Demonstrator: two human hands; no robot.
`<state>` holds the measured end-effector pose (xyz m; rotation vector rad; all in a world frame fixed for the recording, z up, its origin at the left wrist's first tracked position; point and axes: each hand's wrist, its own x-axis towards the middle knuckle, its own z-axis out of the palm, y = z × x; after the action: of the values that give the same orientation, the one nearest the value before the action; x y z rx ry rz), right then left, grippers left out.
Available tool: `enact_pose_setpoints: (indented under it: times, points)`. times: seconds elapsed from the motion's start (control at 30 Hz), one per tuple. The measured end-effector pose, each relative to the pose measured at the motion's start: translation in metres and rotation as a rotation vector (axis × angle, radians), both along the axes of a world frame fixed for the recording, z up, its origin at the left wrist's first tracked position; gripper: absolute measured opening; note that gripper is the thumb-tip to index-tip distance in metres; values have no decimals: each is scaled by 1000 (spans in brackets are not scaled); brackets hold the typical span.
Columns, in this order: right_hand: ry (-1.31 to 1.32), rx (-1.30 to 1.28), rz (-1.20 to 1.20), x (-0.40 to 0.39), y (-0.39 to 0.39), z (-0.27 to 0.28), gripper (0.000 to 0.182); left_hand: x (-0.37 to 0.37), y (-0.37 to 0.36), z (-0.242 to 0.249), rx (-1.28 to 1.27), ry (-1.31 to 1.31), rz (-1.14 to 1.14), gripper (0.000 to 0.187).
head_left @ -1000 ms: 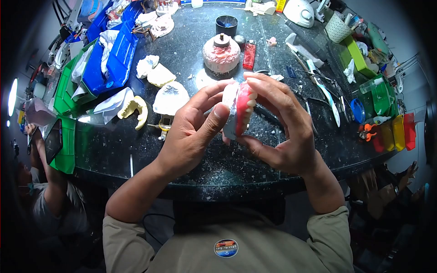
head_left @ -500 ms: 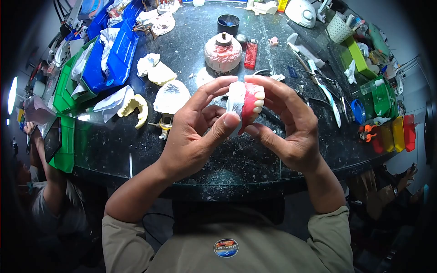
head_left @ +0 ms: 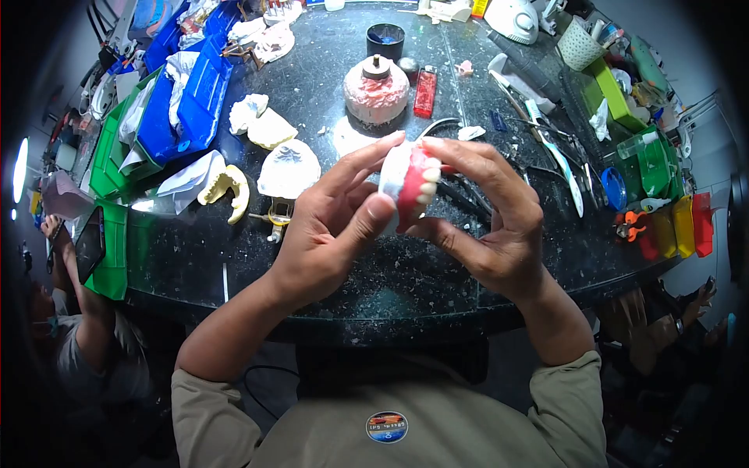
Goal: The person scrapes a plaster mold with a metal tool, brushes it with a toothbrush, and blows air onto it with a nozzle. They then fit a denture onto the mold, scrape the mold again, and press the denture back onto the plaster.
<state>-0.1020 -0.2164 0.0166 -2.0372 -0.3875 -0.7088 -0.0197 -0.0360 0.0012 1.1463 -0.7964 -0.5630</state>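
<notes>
Between my two hands, above the dark table (head_left: pixel 374 300), is a dental model (head_left: pixel 396 178) with a white plaster base and pink wax gum carrying a row of cream teeth. My left hand (head_left: pixel 331 210) grips the white base side, thumb in front and fingers at the top. On the pink, toothed side, my right hand (head_left: pixel 495 210) holds it between the thumb below and the fingers above. The teeth face right. Behind the model stands a round pink-stained burner or jar (head_left: pixel 376 97) with a metal cap.
White plaster casts (head_left: pixel 289 168) and a yellowish arch (head_left: pixel 225 193) lie left, near blue bins (head_left: pixel 199 101) and a green bin (head_left: pixel 109 249). A red lighter (head_left: pixel 425 92), black cup (head_left: pixel 385 43), tools (head_left: pixel 558 156) and coloured bins (head_left: pixel 683 226) are beyond or right. Other people sit at both sides.
The model has turned slightly in my hands and shifted a little left, so the teeth show at a different angle. Both hands still hold it.
</notes>
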Motion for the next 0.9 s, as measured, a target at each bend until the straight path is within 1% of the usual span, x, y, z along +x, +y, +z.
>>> enact_pose_setpoints:
  times: [0.07,0.1,0.13,0.17,0.2,0.23,0.3,0.33,0.43,0.47,0.57,0.77,0.9]
  points:
    - [-42,5,-20,2,2,2,61,-1,3,5,39,276,-91,52]
    - [-4,100,-35,2,2,-1,57,-2,5,9,58,415,-136,53]
    - [71,170,-72,0,0,0,56,-1,6,14,58,465,-187,54]
    - [143,240,-108,0,-1,3,54,-5,3,8,-12,585,-82,53]
    - [189,384,-107,2,0,-1,41,0,6,5,-72,656,-159,54]
    - [298,414,-72,2,-3,1,37,5,7,4,-134,726,-237,55]
    - [519,469,-3,-1,-10,6,31,9,6,3,-173,809,-272,55]
    - [502,447,-43,0,-3,7,31,10,6,3,-194,851,-290,55]
    - [592,478,-34,0,-1,3,34,7,6,6,-93,745,-230,54]
    - [591,477,-41,0,-2,0,35,5,4,10,-45,697,-193,51]
    - [646,501,-33,0,-1,4,35,6,5,13,22,589,-242,48]
    - [667,461,-10,-1,-1,6,35,4,5,15,82,590,-217,44]
    - [669,496,20,-2,2,11,35,4,4,14,94,594,-243,45]
